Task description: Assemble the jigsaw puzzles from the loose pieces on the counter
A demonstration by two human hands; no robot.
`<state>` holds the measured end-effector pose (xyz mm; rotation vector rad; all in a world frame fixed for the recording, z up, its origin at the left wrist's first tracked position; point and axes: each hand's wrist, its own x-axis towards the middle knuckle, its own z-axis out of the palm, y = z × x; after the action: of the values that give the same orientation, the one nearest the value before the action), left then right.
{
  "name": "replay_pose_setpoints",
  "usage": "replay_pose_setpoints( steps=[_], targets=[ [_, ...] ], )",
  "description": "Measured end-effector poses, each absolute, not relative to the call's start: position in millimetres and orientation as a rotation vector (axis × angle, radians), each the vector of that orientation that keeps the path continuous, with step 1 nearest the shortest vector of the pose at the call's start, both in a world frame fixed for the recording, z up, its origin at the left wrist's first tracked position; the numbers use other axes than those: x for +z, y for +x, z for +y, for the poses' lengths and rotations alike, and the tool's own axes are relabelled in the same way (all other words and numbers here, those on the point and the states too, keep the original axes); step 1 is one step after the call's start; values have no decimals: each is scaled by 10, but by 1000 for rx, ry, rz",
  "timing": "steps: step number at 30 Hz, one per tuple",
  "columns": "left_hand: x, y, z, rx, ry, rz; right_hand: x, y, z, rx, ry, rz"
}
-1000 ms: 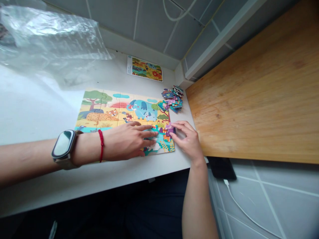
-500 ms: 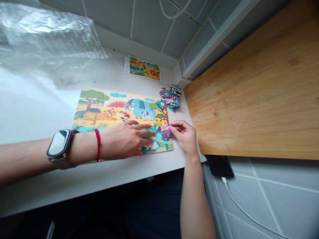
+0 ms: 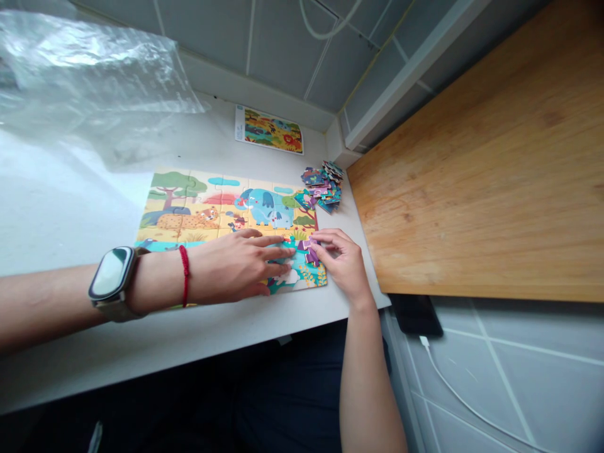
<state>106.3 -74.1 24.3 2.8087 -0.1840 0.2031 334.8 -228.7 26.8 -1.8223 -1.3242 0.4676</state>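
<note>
While one left hand lies spread on one puzzle, right hand, grip clamped on one piece

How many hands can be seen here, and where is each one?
2. The left hand lies spread on the animal puzzle; the right hand pinches a purple piece over the puzzle's right end. No other hand shows.

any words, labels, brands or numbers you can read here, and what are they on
No text is readable.
Card: print on its white strip, too small.
Plastic bag: faint marks, perhaps print, too blurred.
Watch: nothing legible on its screen.
Puzzle: no text seen.
</note>
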Motion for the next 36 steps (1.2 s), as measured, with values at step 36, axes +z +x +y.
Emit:
replay_pose_setpoints(
  steps=[36],
  targets=[
    [285, 1070, -753, 183, 2839, -179, 294, 3568, -2433, 529, -1892, -1458]
  ],
)
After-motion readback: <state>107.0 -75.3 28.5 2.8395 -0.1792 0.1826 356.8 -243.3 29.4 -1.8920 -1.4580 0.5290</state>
